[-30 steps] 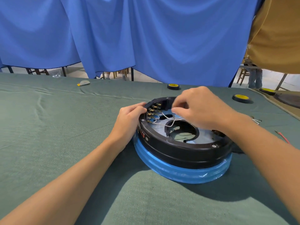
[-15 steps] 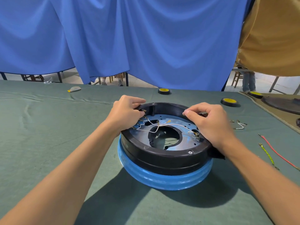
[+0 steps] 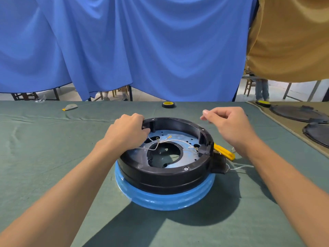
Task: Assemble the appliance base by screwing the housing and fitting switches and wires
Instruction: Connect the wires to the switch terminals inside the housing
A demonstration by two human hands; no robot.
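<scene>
Your left hand (image 3: 127, 133) curls over the far-left rim of the black housing (image 3: 170, 177) and grips the wall there. Your right hand (image 3: 229, 127) hangs above the far-right rim with its fingers curled in, and I cannot tell whether it pinches anything. The housing sits on the blue ring (image 3: 165, 200), mid-table on the green cloth (image 3: 44, 157).

2 white wires (image 3: 167, 138) with ring terminals lie loose across the metal plate (image 3: 188, 158) inside, close under your left fingers. A turn of the housing could drag those leads or trap 1 under the wall. With only 1 hand on it, the housing may shift on the ring. The yellow tool (image 3: 224, 152) and black block (image 3: 218, 163) lie just beside the right wall, so a sweep of your right wrist could knock them.
</scene>
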